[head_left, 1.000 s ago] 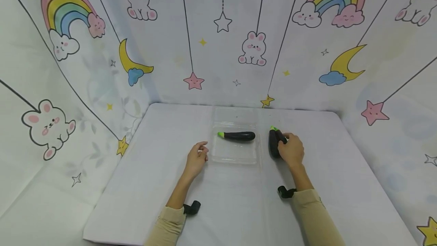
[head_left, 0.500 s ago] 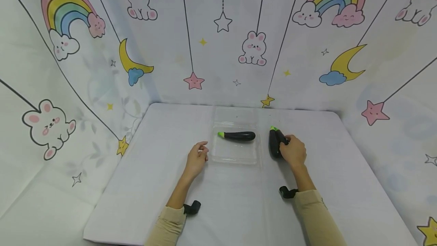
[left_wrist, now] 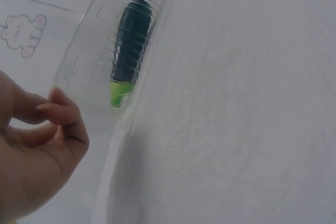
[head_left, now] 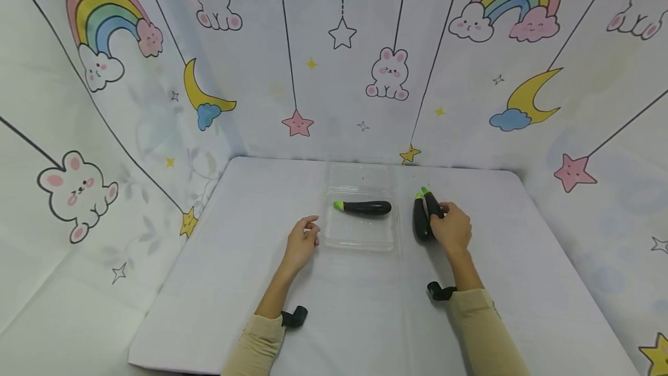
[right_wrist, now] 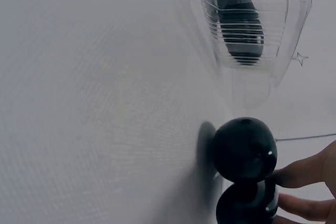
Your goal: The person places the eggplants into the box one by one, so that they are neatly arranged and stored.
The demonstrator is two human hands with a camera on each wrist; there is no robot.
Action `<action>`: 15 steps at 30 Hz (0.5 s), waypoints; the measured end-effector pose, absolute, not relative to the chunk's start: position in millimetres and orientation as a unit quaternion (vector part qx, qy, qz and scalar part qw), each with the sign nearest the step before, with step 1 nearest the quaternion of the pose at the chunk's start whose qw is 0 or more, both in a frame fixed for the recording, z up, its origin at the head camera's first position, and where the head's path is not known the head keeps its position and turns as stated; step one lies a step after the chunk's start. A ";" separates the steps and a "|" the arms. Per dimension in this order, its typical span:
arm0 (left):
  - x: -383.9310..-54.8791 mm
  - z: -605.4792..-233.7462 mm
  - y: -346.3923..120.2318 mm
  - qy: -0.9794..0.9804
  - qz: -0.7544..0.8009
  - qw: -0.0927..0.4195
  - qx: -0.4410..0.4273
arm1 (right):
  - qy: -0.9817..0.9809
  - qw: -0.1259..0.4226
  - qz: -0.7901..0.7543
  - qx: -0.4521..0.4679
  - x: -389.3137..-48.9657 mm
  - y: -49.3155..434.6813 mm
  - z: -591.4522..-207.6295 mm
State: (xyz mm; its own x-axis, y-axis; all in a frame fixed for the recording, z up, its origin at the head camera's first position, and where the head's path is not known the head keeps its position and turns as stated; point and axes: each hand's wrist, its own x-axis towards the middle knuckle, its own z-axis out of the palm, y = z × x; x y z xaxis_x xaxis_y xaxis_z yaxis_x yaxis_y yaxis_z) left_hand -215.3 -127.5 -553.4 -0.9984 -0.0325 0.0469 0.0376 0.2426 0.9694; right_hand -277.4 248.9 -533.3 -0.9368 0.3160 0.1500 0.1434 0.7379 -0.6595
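Observation:
A clear plastic box (head_left: pixel 360 246) stands on the table in the head view, with one black, green-tipped eggplant (head_left: pixel 366 208) lying crosswise in it. To its right are two more: a left eggplant (head_left: pixel 420 220) and a right eggplant (head_left: pixel 432 204), side by side with their green ends away from me. My right hand (head_left: pixel 453 230) pinches the right one between thumb and fingers; in the right wrist view their rounded ends touch. By the box's left side, my left hand (head_left: pixel 301 243) hangs loosely curled and holds nothing.
The box's clear lid (head_left: pixel 360 175) lies folded back towards the far table edge. A white cloth covers the table (head_left: pixel 250 213). Printed curtains (head_left: pixel 339 86) rise behind it and at both sides.
My right hand has shifted slightly right. The right eggplant's green end has moved away from me, and a narrow gap shows between the pair's upper ends. My left hand stays put.

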 end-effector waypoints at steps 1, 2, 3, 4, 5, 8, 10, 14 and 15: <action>-215.4 -553.6 -127.5 -0.788 -0.615 0.029 -0.001 | -0.922 0.131 0.342 -0.124 -277.1 249.0 -532.6; -215.7 -554.0 -127.3 -0.788 -0.614 0.030 -0.001 | -0.922 0.133 0.343 -0.124 -277.2 249.2 -531.9; -215.9 -554.3 -127.2 -0.789 -0.614 0.030 0.000 | -0.921 0.135 0.344 -0.124 -277.3 249.4 -531.2; -216.1 -554.7 -127.1 -0.789 -0.614 0.030 0.000 | -0.920 0.137 0.345 -0.124 -277.1 249.5 -530.3; -216.3 -555.1 -127.1 -0.789 -0.614 0.030 0.000 | -0.920 0.139 0.345 -0.124 -277.2 249.8 -529.5; -216.9 -555.8 -127.1 -0.789 -0.613 0.031 0.001 | -0.918 0.145 0.346 -0.127 -277.6 250.3 -527.7; -216.9 -555.7 -127.4 -0.790 -0.613 0.030 0.000 | -0.915 0.154 0.349 -0.129 -277.4 250.5 -526.9; -215.9 -555.3 -127.9 -0.791 -0.611 0.031 -0.003 | -0.908 0.182 0.353 -0.131 -279.0 250.7 -526.9; -215.6 -555.2 -128.1 -0.791 -0.611 0.031 -0.004 | -0.906 0.190 0.356 -0.130 -279.2 250.7 -527.1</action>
